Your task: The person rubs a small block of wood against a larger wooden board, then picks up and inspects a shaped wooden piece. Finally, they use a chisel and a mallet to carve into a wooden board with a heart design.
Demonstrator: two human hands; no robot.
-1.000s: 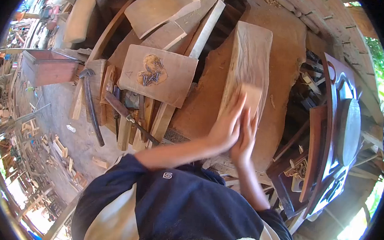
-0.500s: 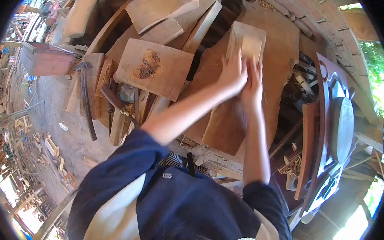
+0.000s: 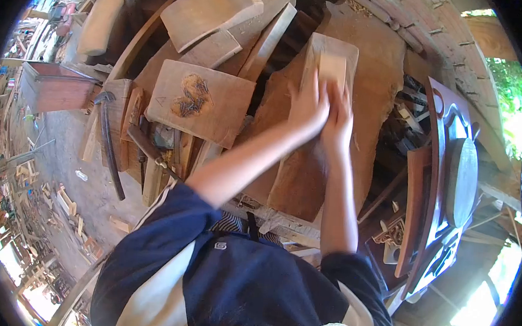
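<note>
Remotely, my left hand [image 3: 308, 109] and right hand [image 3: 338, 121] press together at a pale block [image 3: 332, 68] on a plank [image 3: 298, 185], one o'clock; I can't tell if pinching. At nine, a red box [image 3: 58, 95] and littered floor [image 3: 72, 153]; nails [image 3: 188, 107] top a board [image 3: 231, 97] near ten.

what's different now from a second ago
The small wooden block has moved away from the person, up the long wooden piece to near its far end. The left hand and right hand went with it, arms reaching further out. Both hands stay on the block; nothing was let go. The board with the dark pile and the long-handled tool stayed put.
</note>
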